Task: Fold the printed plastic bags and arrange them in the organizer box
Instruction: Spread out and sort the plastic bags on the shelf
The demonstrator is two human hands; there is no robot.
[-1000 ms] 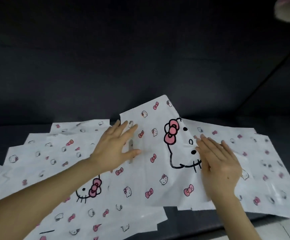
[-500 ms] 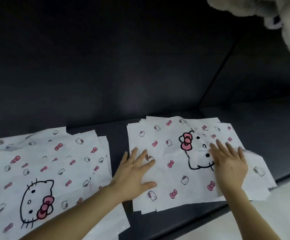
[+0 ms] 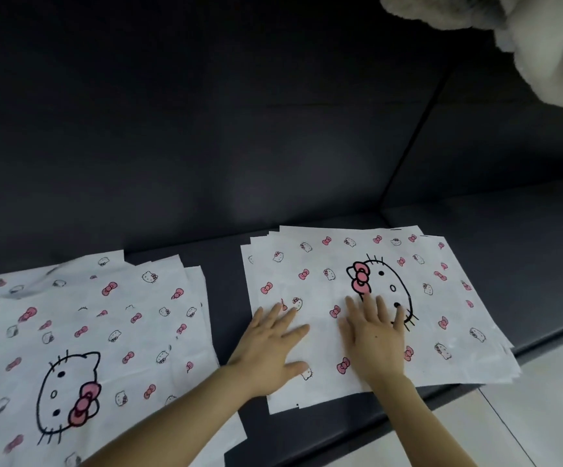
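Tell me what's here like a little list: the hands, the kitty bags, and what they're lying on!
right pile: bags stacked flat, both hands on it
left pile: bags spread loosely, no hand on it
left hand: flat, fingers spread, on right pile
right hand: flat, on right pile too
underneath: dark sofa
top right: fluffy grey thing
box: not in view

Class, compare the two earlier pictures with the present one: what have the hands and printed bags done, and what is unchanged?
The top bag, a second ago askew with its far corner raised, now lies flat on the right stack. The right hand has slid leftward across the printed face toward the left hand. Neither hand gripped anything; both stay flat on the bag. The left stack looks untouched.
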